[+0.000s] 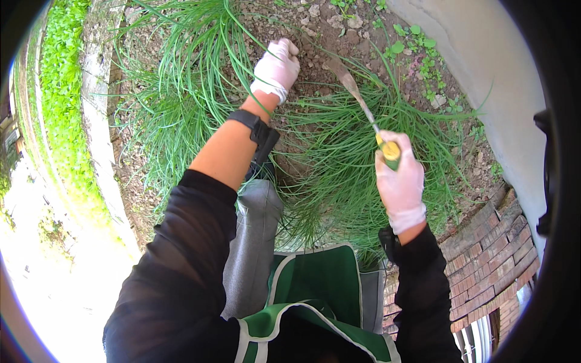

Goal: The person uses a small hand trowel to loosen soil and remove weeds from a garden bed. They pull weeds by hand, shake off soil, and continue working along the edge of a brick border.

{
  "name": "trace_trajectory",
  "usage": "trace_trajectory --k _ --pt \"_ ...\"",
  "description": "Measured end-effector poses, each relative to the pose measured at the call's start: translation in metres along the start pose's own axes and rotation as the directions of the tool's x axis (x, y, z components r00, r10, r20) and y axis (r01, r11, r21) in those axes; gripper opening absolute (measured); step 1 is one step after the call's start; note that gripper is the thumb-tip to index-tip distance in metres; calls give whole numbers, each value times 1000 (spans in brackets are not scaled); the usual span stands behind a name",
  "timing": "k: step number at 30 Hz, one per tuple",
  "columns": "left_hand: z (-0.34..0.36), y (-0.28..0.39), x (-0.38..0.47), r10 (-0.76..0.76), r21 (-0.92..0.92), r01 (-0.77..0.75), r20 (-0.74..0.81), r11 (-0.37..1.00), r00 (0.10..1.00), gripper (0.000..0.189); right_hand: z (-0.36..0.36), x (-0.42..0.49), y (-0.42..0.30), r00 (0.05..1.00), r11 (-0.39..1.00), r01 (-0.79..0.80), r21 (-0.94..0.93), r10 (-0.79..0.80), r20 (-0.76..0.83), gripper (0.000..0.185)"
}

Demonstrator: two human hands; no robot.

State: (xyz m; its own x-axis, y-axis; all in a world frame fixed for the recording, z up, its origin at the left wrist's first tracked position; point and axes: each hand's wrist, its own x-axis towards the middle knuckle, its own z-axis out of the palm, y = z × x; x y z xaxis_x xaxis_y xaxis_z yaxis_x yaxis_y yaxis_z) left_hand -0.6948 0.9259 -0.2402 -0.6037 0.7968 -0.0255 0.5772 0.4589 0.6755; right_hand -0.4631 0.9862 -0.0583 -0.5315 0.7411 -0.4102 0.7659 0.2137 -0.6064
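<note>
My right hand [400, 181], in a thin white glove, grips the yellow and green handle of a small garden trowel [352, 84]. The tool's narrow, soil-stained blade points up and left, its tip at the bare soil. My left hand [278, 68], gloved too, has its fingers curled low over the brown soil [313, 59]; whether they hold anything cannot be told. Long thin green leaves, like chives [190, 86], grow left of that hand, and some cross its wrist. Another thick clump of them [349, 159] spreads beneath the trowel, between my two arms.
A pale wall [490, 59] curves along the right, with small broad-leaved weeds [422, 50] at its foot. Stacked reddish bricks [485, 263] stand at lower right. A stone edging [102, 118] runs down the left, beyond it a bright green bed [63, 90]. My knee is among the leaves.
</note>
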Motion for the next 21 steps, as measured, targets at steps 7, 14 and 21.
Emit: trace_trajectory --k 7,14,21 --pt "13 22 -29 -117 -1 117 65 993 991 24 8 25 -20 968 927 200 -317 -137 212 26" --pt "9 24 -23 -62 197 14 238 980 969 37 14 18 -20 951 942 81 -325 24 308 37" --pt "5 19 -25 -60 97 41 193 994 979 37 -9 -2 -5 990 995 -93 18 91 112 22"
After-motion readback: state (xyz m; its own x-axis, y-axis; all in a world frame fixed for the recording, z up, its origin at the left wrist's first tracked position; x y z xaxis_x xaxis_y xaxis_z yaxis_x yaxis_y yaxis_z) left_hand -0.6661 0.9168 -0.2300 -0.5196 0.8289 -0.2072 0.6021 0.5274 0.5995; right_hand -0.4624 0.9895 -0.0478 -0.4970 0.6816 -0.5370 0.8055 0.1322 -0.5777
